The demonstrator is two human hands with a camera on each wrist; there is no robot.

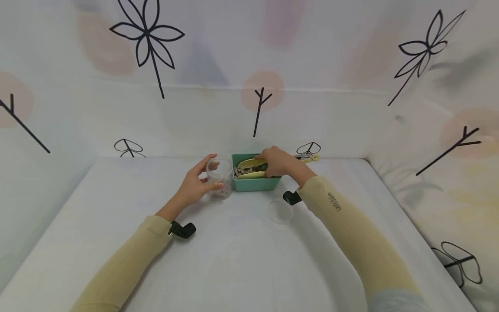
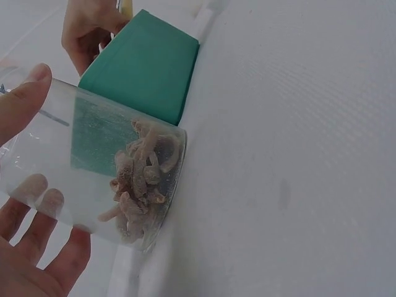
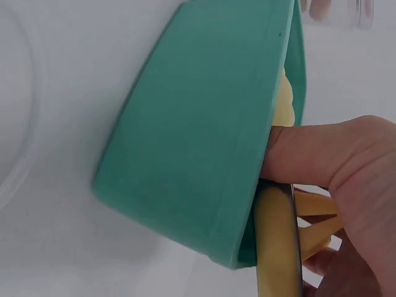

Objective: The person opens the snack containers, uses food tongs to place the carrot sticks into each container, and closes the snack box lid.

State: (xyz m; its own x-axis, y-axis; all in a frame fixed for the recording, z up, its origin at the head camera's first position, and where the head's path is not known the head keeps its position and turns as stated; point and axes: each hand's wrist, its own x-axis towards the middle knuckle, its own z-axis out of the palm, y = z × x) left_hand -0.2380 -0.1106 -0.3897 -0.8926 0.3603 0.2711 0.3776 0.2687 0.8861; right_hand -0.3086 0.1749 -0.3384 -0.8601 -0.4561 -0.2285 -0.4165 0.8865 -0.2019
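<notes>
My left hand [image 1: 199,184] grips a clear jar [image 2: 55,154], thumb on one side and fingers on the other. Pale brown, stick-like and curled pieces [image 2: 142,179] lie at the jar's bottom. Against its right side stands a green box [image 1: 253,185] holding a yellow piece with a scalloped edge [image 3: 284,102], brownish bits [image 1: 242,172] and a dark green item [image 1: 260,167]. My right hand [image 1: 277,160] reaches into the box's right part, its thumb inside the rim beside a yellow handle [image 3: 276,241]. Its fingertips are hidden, so what it pinches cannot be seen.
A round clear lid [image 1: 280,211] lies on the white table in front of the box. Past the box's right end stick out a yellow ring-ended handle [image 1: 314,158] and a metallic one. A patterned cloth wall [image 1: 218,121] rises behind the table.
</notes>
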